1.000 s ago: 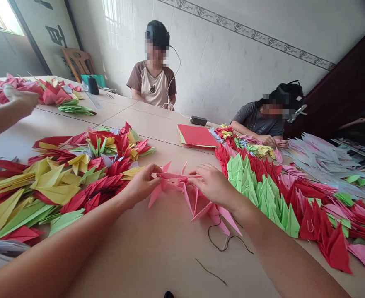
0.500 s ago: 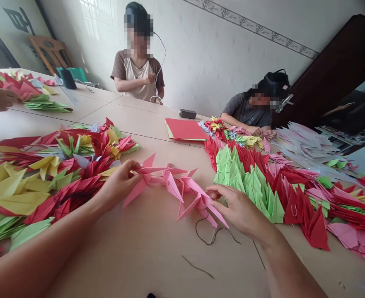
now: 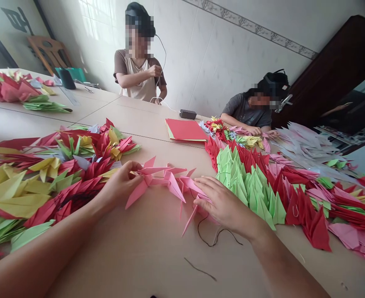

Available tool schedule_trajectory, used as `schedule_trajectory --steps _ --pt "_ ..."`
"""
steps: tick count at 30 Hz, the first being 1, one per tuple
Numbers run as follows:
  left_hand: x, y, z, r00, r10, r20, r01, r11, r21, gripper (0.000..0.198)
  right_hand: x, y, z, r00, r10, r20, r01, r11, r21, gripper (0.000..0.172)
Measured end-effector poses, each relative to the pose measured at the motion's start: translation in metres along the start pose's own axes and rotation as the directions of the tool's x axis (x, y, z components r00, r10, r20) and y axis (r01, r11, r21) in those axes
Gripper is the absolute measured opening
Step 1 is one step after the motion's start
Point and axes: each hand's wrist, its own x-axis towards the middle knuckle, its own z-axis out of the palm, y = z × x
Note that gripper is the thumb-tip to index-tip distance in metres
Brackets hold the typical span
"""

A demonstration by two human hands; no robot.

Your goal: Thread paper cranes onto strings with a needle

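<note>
Several folded pink paper pieces are joined in a row above the table between my hands. At the row's left end, my left hand pinches a pink piece between thumb and fingers. Over the right end curls my right hand, its thumb and fingers around a pink piece that they partly hide. A dark thread trails from below the right end onto the table. Nearer the front lies a short loose piece of thread.
Piles of folded paper lie at the left and right. Red sheets and a black adapter are further back. Two people sit across the table.
My right hand has moved left and closed over the right end of the pink row, which has shifted. The hand at the far left has mostly left view.
</note>
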Motion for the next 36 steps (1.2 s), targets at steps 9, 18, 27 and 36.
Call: schedule_trajectory --steps 9,18,27,36 --pt "-0.002 0.002 0.0 0.999 0.035 0.003 -0.035 0.999 0.011 0.034 0.039 -0.015 0.0 0.999 0.029 0.034 -0.029 0.999 -0.021 0.052" --pt "-0.004 0.003 0.0 0.998 0.06 0.022 -0.059 0.998 -0.023 0.03 0.071 -0.012 0.012 0.99 -0.004 0.139 0.008 0.999 -0.032 0.066" --pt "-0.004 0.003 0.0 0.993 0.119 0.002 -0.119 0.991 -0.064 0.029 0.075 -0.047 0.022 0.974 -0.132 0.185 0.142 0.989 -0.047 0.071" --pt "-0.001 -0.004 0.0 0.986 0.146 0.076 -0.138 0.985 -0.106 0.038 0.039 -0.018 -0.013 0.999 0.029 0.015 -0.029 0.999 -0.015 0.041"
